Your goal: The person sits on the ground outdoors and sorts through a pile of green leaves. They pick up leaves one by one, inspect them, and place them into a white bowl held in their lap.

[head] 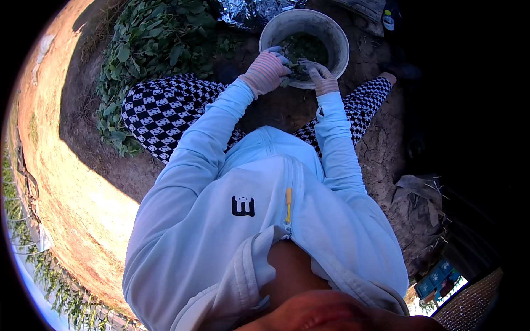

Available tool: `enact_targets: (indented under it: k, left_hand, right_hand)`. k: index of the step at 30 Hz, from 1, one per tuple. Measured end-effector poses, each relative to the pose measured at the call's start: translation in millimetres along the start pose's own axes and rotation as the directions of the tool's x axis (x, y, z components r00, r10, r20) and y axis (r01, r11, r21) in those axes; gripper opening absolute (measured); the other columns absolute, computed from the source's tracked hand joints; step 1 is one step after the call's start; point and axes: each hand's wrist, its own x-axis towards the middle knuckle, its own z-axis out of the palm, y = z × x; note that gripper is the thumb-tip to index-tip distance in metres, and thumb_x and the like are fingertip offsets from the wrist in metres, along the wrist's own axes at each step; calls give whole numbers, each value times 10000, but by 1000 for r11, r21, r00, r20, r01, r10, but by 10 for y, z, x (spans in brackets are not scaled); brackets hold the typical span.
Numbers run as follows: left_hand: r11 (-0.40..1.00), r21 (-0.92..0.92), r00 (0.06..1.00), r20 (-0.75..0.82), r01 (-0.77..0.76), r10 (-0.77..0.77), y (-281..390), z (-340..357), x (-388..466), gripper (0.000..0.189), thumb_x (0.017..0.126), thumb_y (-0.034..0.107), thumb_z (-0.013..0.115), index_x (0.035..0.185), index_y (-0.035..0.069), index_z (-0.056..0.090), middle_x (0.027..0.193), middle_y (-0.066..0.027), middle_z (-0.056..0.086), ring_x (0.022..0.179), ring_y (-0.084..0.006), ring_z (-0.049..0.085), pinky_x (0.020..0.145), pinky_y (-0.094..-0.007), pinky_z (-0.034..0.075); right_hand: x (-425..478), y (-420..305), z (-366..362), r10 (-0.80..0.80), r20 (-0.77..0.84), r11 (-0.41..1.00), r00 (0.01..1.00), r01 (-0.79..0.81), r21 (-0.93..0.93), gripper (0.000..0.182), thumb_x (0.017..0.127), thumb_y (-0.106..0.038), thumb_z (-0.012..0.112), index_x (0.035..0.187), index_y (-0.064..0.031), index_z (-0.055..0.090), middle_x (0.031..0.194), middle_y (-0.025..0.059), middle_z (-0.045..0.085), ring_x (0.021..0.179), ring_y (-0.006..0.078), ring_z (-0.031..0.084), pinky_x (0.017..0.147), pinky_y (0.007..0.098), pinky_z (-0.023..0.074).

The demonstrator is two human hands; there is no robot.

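In front of me stands a pale, worn bucket (344,49) with small green leaves (308,44) in its bottom. Over its near rim, my left hand (267,71) wears a striped pink-and-grey glove and grips a small leafy sprig (295,69). My right hand (322,77), in a similar glove, pinches the same greenery from the other side, with thumb and fingers close together. The fingertips of both hands are partly lost among the leaves. A large heap of leafy green stems (157,37) lies to the left of the bucket, beyond my left knee.
Crumpled silver foil sheeting (252,12) lies behind the bucket. At the far right are a weathered wooden board (364,12) and a small bottle with a yellow-green cap (388,20). My bent legs in checked trousers (165,116) flank the bucket on bare soil. Deep shadow hides the right side.
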Motion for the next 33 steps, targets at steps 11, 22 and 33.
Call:
enact_targets:
  k: [11,22,33]
  left_hand:
    - [998,35,998,27,-51,50,61,-67,-10,248,664,111,679,899,165,741,942,-50,651,1030,-261,586,1080,-414,351]
    - [989,85,993,1,-117,118,68,-30,26,205,676,93,655,858,169,710,914,-35,636,969,-228,590,1080,-402,362]
    - [999,-12,996,-86,-34,33,1,-10,9,274,664,132,695,936,145,727,924,-62,642,999,-274,587,1036,-408,381]
  right_hand:
    - [158,65,7,2,-57,935,998,-22,-354,419,837,-332,694,1143,-48,660,1087,130,662,989,202,618,884,301,470]
    - [58,-279,140,34,121,850,992,35,-525,399,807,-398,717,1043,-76,714,1034,122,693,906,240,649,849,316,488]
    - [122,-176,-12,232,-132,962,964,-248,-117,435,815,-383,715,1059,-26,667,986,87,690,904,206,631,849,325,483]
